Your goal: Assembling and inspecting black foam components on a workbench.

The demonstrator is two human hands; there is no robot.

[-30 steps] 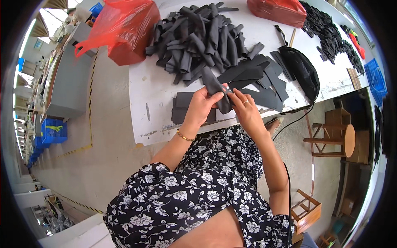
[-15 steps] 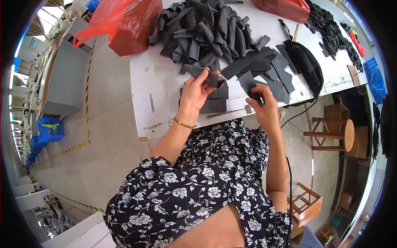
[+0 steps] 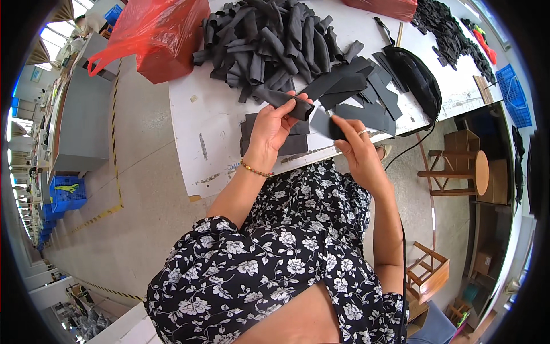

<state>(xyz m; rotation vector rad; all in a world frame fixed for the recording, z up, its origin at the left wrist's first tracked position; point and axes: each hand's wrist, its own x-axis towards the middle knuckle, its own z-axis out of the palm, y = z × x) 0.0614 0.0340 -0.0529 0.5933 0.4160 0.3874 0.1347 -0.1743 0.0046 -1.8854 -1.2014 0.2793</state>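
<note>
My left hand (image 3: 274, 127) is closed around a dark grey fabric tube (image 3: 301, 109), its open end turned to the right. Just right of it, my right hand (image 3: 362, 153) pinches a thin, flat dark grey piece (image 3: 325, 124), blurred by motion. That piece is close to the tube's end; whether they touch I cannot tell. Beyond my hands lies a big heap of similar dark fabric tubes (image 3: 281, 40). Loose flat dark strips (image 3: 344, 86) are spread to the right of the heap, and more flat dark pieces (image 3: 291, 143) lie beneath my left hand.
A red plastic bag (image 3: 166, 43) stands at the table's far left, another red bag (image 3: 389, 7) at the back. To the right lie a black pouch (image 3: 413, 80) with a cord and a pile of small black pieces (image 3: 444, 40). A wooden stool (image 3: 478, 173) stands beyond the table edge (image 3: 229, 176).
My right hand has moved left with the flat piece, bringing it nearer the tube. My left hand still holds the tube. The whole view has shifted slightly.
</note>
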